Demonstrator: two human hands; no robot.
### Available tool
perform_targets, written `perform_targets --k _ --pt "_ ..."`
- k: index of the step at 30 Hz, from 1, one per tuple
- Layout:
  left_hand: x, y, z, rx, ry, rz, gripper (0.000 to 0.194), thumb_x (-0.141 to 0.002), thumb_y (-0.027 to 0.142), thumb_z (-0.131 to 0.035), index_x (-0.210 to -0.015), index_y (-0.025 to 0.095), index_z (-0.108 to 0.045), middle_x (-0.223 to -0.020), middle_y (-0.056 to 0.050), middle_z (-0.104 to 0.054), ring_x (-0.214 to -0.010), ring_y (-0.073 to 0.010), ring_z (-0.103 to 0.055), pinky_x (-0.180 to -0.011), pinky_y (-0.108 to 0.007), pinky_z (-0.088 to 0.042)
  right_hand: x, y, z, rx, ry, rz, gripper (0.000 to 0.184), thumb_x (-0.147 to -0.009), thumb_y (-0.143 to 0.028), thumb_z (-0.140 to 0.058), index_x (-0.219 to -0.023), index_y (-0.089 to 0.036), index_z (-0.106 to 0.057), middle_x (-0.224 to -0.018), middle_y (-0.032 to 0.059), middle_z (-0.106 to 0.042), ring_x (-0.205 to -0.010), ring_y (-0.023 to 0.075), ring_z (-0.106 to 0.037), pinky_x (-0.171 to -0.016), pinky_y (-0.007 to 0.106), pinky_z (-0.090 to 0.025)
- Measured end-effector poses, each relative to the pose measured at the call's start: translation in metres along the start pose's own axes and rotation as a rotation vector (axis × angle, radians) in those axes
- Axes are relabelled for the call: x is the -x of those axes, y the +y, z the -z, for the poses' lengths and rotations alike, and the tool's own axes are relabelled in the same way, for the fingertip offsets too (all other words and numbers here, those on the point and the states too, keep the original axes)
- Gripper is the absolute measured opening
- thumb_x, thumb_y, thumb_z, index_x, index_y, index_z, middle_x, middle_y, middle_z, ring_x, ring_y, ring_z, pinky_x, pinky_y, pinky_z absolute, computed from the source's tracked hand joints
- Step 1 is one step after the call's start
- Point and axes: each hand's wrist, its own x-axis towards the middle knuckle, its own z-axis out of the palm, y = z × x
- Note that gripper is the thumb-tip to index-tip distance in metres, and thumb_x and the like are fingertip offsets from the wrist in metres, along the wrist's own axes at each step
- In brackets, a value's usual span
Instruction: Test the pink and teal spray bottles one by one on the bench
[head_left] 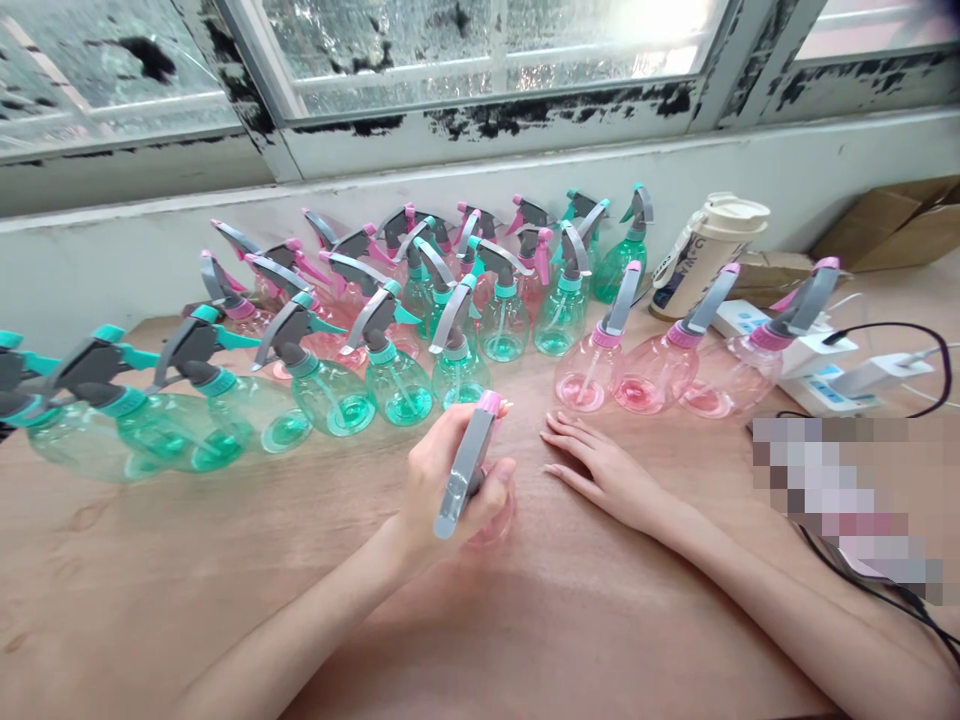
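My left hand (442, 480) is wrapped round a pink spray bottle (491, 520) that stands on the wooden table (525, 620), with its grey and pink trigger head (466, 465) sticking up between the fingers. To its right, my right hand (600, 465) lies flat on the table with the fingers stretched out and nothing in it. Just beyond that hand stand three pink spray bottles (645, 370) in a row.
Several green spray bottles (352, 385) and more pink ones (352, 260) crowd the back and left of the table. A cream cup (705, 255), white power strips (817, 365), black cables (885, 600) and cardboard (892, 225) lie at the right. A window ledge runs behind.
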Motion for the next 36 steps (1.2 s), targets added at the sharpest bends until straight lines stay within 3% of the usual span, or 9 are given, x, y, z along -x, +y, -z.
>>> perform_targets --k 4,7,11,15,21,28,31,33,36 --pt "0.003 -0.005 -0.006 -0.036 0.045 -0.050 0.046 -0.079 0.012 -0.053 -0.124 0.021 -0.049 -0.112 -0.009 -0.070 -0.088 -0.0194 -0.070 -0.079 -0.032 -0.055 0.001 -0.002 0.001 0.009 0.010 0.015 0.044 -0.097 -0.040 -0.051 -0.135 -0.019 -0.057 -0.149 0.0134 -0.049 -0.140 0.0295 -0.043 -0.115 0.054 -0.036" --pt "-0.005 -0.010 -0.019 -0.076 0.097 -0.036 0.046 -0.080 0.010 -0.053 -0.124 0.023 -0.050 -0.112 -0.008 -0.070 -0.089 -0.0181 -0.069 -0.080 -0.031 -0.054 0.004 -0.004 0.005 -0.016 0.044 0.017 0.036 -0.096 -0.037 -0.052 -0.125 -0.019 -0.063 -0.140 0.0132 -0.059 -0.133 0.0303 -0.051 -0.111 0.053 -0.042" --pt "-0.030 -0.019 -0.044 -0.072 0.134 0.074 0.040 -0.085 0.017 -0.053 -0.124 0.023 -0.054 -0.104 -0.004 -0.071 -0.068 -0.0113 -0.062 -0.065 -0.024 -0.050 0.007 -0.010 0.018 -0.123 0.288 -0.076 0.031 -0.096 -0.031 -0.051 -0.123 -0.020 -0.061 -0.121 0.0122 -0.071 -0.111 0.0274 -0.068 -0.097 0.048 -0.055" --pt "-0.059 -0.028 -0.066 -0.035 0.188 0.120 0.033 -0.088 0.021 -0.054 -0.121 0.020 -0.057 -0.090 -0.002 -0.069 -0.059 -0.0088 -0.053 -0.060 -0.022 -0.044 0.004 -0.012 0.026 -0.212 0.469 -0.121 0.024 -0.094 -0.030 -0.055 -0.114 -0.019 -0.062 -0.105 0.0107 -0.075 -0.094 0.0252 -0.073 -0.088 0.044 -0.059" --pt "-0.097 -0.047 -0.087 -0.002 0.236 0.112 0.030 -0.089 0.024 -0.056 -0.119 0.021 -0.059 -0.073 0.004 -0.061 -0.056 -0.0088 -0.047 -0.059 -0.021 -0.041 0.003 -0.010 0.013 -0.374 0.452 -0.115 0.020 -0.093 -0.027 -0.052 -0.109 -0.020 -0.064 -0.101 0.0089 -0.075 -0.086 0.0217 -0.074 -0.080 0.038 -0.062" --pt "-0.125 -0.063 -0.094 -0.018 0.274 0.123 0.025 -0.091 0.033 -0.061 -0.112 0.022 -0.062 -0.066 0.005 -0.058 -0.057 -0.0114 -0.053 -0.063 -0.024 -0.045 0.004 -0.011 0.007 -0.460 0.441 -0.083 0.023 -0.092 -0.024 -0.053 -0.113 -0.022 -0.062 -0.103 0.0077 -0.075 -0.088 0.0201 -0.073 -0.082 0.037 -0.062" --pt "-0.127 -0.064 -0.093 0.003 0.268 0.192 0.041 -0.089 0.038 -0.064 -0.126 0.023 -0.056 -0.080 0.001 -0.067 -0.069 -0.0154 -0.063 -0.073 -0.030 -0.051 0.003 -0.009 0.006 -0.481 0.417 -0.096 0.024 -0.092 -0.022 -0.053 -0.114 -0.021 -0.061 -0.101 0.0079 -0.074 -0.087 0.0192 -0.072 -0.081 0.037 -0.062" --pt "-0.122 -0.061 -0.091 0.018 0.267 0.229 0.057 -0.086 0.038 -0.067 -0.137 0.023 -0.047 -0.106 -0.006 -0.070 -0.094 -0.0223 -0.068 -0.088 -0.039 -0.052 0.002 -0.008 0.005 -0.494 0.412 -0.104 0.024 -0.091 -0.020 -0.054 -0.114 -0.021 -0.061 -0.100 0.0077 -0.074 -0.085 0.0186 -0.072 -0.079 0.036 -0.062" --pt "-0.103 -0.051 -0.085 0.032 0.256 0.222 0.074 -0.084 0.036 -0.069 -0.147 0.024 -0.032 -0.141 -0.014 -0.054 -0.132 -0.0290 -0.051 -0.109 -0.047 -0.041 0.000 -0.008 0.005 -0.497 0.421 -0.102 0.023 -0.091 -0.020 -0.054 -0.112 -0.021 -0.061 -0.098 0.0074 -0.075 -0.081 0.0181 -0.072 -0.077 0.035 -0.062"
